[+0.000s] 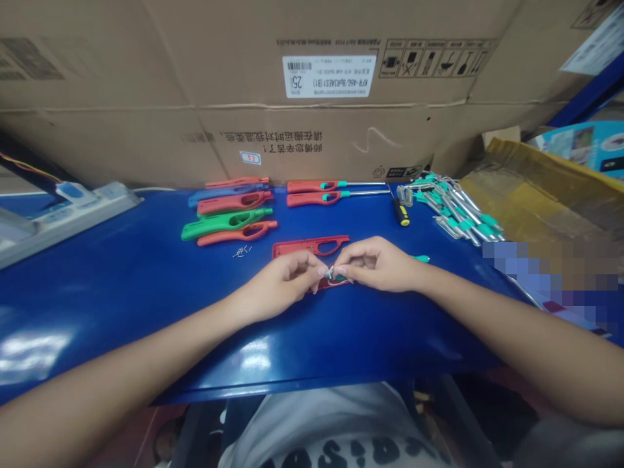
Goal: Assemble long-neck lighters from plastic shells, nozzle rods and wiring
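Both my hands meet over the blue table (185, 338), at the front middle. My left hand (287, 283) pinches a small greyish piece (330, 273) between thumb and finger. Against its other side, the closed fingertips of my right hand (377, 265) also grip. Directly below lies a red lighter casing half (316, 286) with a thin pale wire and a green part inside, mostly covered by my hands. A turquoise tip (422, 259) shows past my right hand. Just behind my fingers rests another red casing half (298, 248), its hollow side up.
Red, blue and green lighter casings (227, 224) are stacked back left, near loose screws (242, 251). Two lighters with metal tubes (312, 198), a screwdriver (401, 213) and piled tube assemblies (458, 211) lie farther back. A power strip (104, 208) and cardboard box (244, 71) border the table.
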The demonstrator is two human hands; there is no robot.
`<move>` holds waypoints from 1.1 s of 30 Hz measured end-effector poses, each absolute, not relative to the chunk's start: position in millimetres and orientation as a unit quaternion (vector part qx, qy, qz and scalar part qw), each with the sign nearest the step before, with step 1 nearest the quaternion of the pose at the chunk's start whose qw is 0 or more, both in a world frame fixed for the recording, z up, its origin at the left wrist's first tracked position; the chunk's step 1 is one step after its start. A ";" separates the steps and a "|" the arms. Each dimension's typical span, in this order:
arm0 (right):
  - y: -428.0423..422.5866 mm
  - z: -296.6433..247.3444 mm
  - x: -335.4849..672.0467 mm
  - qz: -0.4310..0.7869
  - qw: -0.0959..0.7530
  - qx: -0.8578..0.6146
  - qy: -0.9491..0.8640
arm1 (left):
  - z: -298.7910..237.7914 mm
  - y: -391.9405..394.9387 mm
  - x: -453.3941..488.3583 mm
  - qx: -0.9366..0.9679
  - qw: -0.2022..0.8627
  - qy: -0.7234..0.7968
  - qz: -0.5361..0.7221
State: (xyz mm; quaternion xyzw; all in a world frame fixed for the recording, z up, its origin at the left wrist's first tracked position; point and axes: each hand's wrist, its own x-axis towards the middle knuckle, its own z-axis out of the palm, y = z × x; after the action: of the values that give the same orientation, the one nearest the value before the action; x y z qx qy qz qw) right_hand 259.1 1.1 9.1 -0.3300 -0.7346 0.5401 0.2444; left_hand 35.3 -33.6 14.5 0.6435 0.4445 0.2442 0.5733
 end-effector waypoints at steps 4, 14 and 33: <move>0.7 9.5 259.6 0.535 0.241 -0.331 -0.739 | 14.3 -33.7 35.1 0.641 0.573 0.445 0.250; 0.6 7.3 260.4 0.527 0.235 -0.322 -0.750 | 15.5 -34.1 35.8 0.654 0.566 0.439 0.246; -0.4 12.3 258.2 0.589 0.224 -0.363 -0.686 | 19.2 -37.1 39.0 0.603 0.596 0.472 0.242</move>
State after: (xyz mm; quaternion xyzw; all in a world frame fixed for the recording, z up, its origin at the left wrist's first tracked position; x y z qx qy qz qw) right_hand 258.2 -0.4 12.3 -0.3631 -0.6860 0.5893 0.2242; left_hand 39.0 -37.1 19.2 0.6029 0.4725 0.2417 0.5957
